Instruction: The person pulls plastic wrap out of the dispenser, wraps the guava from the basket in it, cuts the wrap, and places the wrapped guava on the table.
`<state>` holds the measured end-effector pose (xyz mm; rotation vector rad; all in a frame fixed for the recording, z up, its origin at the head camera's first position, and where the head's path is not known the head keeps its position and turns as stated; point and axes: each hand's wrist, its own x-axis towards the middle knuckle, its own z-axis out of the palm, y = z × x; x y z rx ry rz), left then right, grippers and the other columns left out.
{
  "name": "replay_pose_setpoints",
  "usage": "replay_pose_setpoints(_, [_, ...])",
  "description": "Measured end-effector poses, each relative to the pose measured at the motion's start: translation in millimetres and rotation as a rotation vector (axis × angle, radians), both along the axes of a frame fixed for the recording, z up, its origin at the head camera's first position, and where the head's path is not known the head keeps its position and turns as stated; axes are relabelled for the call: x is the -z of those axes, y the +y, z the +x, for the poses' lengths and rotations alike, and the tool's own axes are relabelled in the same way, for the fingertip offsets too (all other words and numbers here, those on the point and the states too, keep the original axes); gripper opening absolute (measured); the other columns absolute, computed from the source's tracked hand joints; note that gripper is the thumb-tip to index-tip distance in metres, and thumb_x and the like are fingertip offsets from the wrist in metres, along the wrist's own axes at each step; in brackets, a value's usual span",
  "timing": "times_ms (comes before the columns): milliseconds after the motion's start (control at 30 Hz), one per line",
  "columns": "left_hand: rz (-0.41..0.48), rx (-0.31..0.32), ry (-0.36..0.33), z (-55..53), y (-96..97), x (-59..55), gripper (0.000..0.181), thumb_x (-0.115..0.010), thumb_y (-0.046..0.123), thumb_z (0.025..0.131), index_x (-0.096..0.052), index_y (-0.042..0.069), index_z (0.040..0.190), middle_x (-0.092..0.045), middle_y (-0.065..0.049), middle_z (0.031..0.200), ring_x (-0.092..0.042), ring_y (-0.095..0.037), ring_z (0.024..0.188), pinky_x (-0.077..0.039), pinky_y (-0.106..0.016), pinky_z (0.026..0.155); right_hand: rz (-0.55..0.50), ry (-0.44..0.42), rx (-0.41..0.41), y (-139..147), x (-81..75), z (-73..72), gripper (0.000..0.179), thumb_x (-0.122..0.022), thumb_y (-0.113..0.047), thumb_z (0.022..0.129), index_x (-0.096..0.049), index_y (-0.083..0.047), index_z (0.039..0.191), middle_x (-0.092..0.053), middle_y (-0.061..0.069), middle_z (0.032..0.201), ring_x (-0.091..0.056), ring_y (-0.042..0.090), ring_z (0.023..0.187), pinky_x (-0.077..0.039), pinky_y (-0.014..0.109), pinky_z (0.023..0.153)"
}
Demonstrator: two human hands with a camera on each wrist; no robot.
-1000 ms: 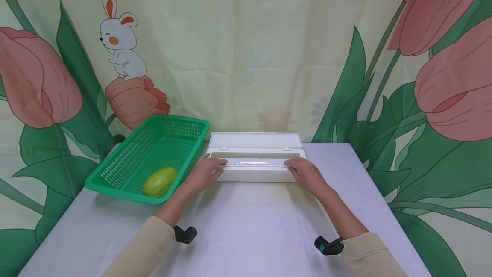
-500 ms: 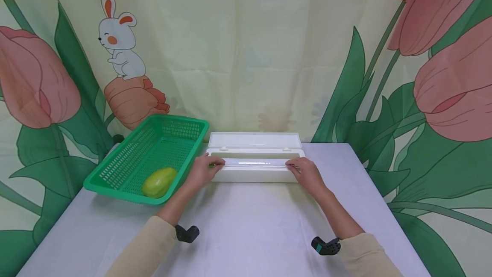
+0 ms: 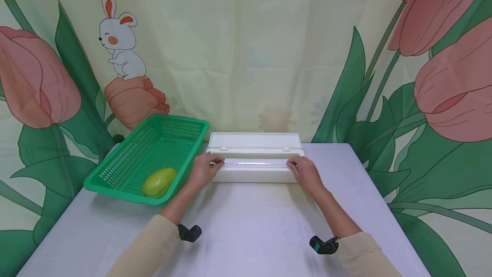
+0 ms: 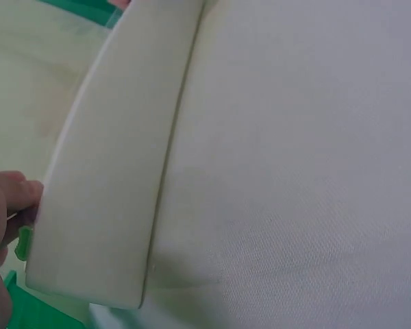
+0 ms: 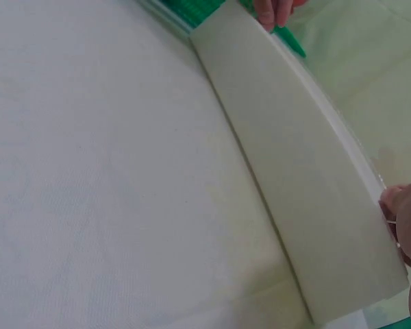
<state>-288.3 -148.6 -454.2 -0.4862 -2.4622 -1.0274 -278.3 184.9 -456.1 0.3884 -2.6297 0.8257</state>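
Note:
A long white cling film box [image 3: 254, 177] stands at the far side of the table with its lid [image 3: 254, 140] tipped back. Along its front opening lies a shiny strip of cling film [image 3: 251, 163]. At the left end, my left hand [image 3: 203, 170] pinches the film's edge between thumb and fingers. My right hand [image 3: 306, 174] pinches the film at the right end. In the left wrist view, a small green piece [image 4: 24, 243] shows beside the left fingers at the box end. The box front [image 5: 298, 161] hides much of the fingertips in both wrist views.
Left of the box is a green perforated basket [image 3: 115, 183], close to my left forearm. A yellow-green oval fruit [image 3: 159, 182] lies in it. White cloth [image 3: 253, 225] covers the table. A printed curtain [image 3: 269, 54] hangs right behind the box.
My left fingers have closed together on the film's end and moved slightly left. The right hand has shifted only a little. Box, basket and fruit stay in place.

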Motion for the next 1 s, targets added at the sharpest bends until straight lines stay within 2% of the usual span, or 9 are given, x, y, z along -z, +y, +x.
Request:
replay_pose_setpoints(167, [0.012,-0.001,0.049,-1.8,-0.2,-1.2,0.009,-0.075,0.000,0.080,-0.075,0.005,0.087,-0.075,-0.008,0.079,-0.070,-0.020,0.075,-0.047,-0.046,0.104,-0.018,-0.016,0.011,0,-2.4,0.0,0.009,-0.064,-0.011,0.092,-0.068,-0.003,0.096,-0.069,0.013,0.094,-0.063,0.026,0.090,-0.055,0.043,0.081])
replay_pose_setpoints(433, [0.032,-0.017,0.037,1.0,0.5,-8.0,0.008,-0.074,0.002,0.081,-0.076,0.007,0.087,-0.075,-0.007,0.079,-0.070,-0.020,0.076,-0.046,-0.046,0.105,-0.035,0.003,-0.004,2,-6.1,-0.6,0.010,-0.062,-0.013,0.094,-0.067,-0.004,0.097,-0.069,0.011,0.091,-0.062,0.024,0.088,-0.053,0.041,0.080])
replay_pose_setpoints(667, [0.053,-0.005,0.052,5.4,-0.2,-13.5,0.007,-0.074,0.002,0.081,-0.076,0.006,0.087,-0.075,-0.008,0.079,-0.070,-0.021,0.075,-0.045,-0.049,0.105,-0.040,-0.002,-0.001,3,-11.1,1.6,0.011,-0.062,-0.013,0.094,-0.068,-0.004,0.098,-0.068,0.011,0.092,-0.062,0.024,0.089,-0.052,0.041,0.081])
replay_pose_setpoints(1000, [0.072,0.007,0.059,12.8,-0.1,-24.4,0.008,-0.075,0.002,0.080,-0.075,0.004,0.088,-0.075,-0.008,0.080,-0.070,-0.022,0.077,-0.045,-0.050,0.105,-0.055,0.080,-0.024,5,-20.8,7.7,0.008,-0.064,-0.011,0.092,-0.068,-0.005,0.093,-0.068,0.010,0.087,-0.062,0.023,0.085,-0.051,0.041,0.077])
